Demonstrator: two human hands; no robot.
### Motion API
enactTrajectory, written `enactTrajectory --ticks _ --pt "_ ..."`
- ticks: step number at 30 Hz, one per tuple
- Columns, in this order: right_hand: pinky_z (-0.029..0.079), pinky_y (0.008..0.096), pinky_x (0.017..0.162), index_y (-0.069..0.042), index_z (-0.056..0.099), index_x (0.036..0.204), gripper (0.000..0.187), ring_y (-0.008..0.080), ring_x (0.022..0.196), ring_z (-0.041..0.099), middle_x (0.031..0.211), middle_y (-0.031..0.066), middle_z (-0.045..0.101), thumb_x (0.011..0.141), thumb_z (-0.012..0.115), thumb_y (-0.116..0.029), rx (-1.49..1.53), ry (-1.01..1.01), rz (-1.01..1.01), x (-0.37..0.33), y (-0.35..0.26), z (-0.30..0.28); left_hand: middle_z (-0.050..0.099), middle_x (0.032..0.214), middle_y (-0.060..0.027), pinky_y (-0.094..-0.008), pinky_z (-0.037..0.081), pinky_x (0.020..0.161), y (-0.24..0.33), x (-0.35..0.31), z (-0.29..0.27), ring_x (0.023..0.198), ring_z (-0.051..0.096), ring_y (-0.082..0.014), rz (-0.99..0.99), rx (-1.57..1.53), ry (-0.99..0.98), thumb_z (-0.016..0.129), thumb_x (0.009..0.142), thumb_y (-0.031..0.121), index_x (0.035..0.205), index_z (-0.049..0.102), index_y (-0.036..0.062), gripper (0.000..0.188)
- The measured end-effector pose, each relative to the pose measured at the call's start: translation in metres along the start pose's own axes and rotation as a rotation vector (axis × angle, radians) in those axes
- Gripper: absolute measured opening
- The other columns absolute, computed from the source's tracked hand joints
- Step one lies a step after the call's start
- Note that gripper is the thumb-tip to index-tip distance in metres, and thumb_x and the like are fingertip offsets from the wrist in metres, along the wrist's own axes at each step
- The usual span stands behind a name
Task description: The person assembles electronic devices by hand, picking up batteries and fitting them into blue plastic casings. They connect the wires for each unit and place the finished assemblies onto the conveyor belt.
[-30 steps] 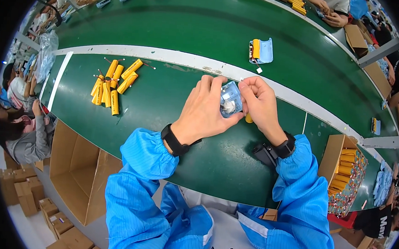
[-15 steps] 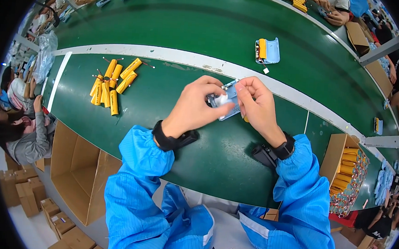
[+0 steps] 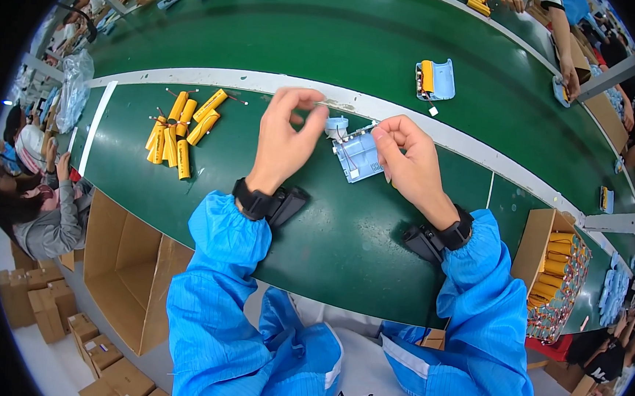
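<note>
A light blue plastic housing [image 3: 361, 158] lies open-side up ahead of me, with thin wires, a white connector and small parts along its upper edge. My right hand [image 3: 411, 157] pinches the housing at its right side. A small round blue-and-white part [image 3: 336, 126] sits at its upper left corner. Just left of that part, my left hand [image 3: 289, 133] is raised with thumb and fingers curved apart, and nothing shows between them. Several yellow cylindrical battery packs [image 3: 184, 126] with wires lie in a loose pile farther left on the green table [image 3: 336, 251].
Beyond the pale rail [image 3: 256, 82], a green conveyor belt carries a blue housing with a yellow battery [image 3: 434, 81]. A carton of batteries [image 3: 531, 250] stands at right; an open cardboard box [image 3: 117, 272] is lower left. Another person's hand [image 3: 570, 79] reaches over the belt's far side.
My left hand has drawn back leftward from the housing, uncovering its inside and the round part. The housing on the belt has shifted right. Another person's arm now reaches in at upper right.
</note>
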State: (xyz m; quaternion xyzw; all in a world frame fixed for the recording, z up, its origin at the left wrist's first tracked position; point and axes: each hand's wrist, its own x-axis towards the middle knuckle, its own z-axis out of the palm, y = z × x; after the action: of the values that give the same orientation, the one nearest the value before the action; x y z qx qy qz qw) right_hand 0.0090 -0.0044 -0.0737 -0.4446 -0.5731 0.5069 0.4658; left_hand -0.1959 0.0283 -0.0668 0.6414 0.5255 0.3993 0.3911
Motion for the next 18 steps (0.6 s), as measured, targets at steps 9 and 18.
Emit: enactTrajectory --ticks 9,18 --pt "0.032 0.0180 0.042 -0.003 0.055 0.095 0.014 0.0020 0.048 0.042 0.063 -0.0016 0.053 0.096 0.054 -0.017 0.016 0.010 -0.006 0.000 -0.001 -0.001 0.056 0.119 -0.0112 -0.0401 0.040 0.093 0.014 -0.017 0.010 0.114 0.049 -0.0307 0.682 0.618 -0.251 0.068 0.072 0.004 0.092 0.068 0.0098 0.020" --pt "0.033 0.0180 0.042 -0.002 0.056 0.095 0.013 0.0019 0.050 0.043 0.064 -0.0013 0.054 0.095 0.055 -0.015 -0.033 0.005 -0.004 0.001 -0.001 -0.001 0.064 0.101 -0.0126 -0.0396 0.043 0.089 0.001 -0.003 0.008 0.098 0.058 -0.0306 0.252 0.241 -0.108 0.060 0.080 0.005 0.098 0.065 0.0038 0.019"
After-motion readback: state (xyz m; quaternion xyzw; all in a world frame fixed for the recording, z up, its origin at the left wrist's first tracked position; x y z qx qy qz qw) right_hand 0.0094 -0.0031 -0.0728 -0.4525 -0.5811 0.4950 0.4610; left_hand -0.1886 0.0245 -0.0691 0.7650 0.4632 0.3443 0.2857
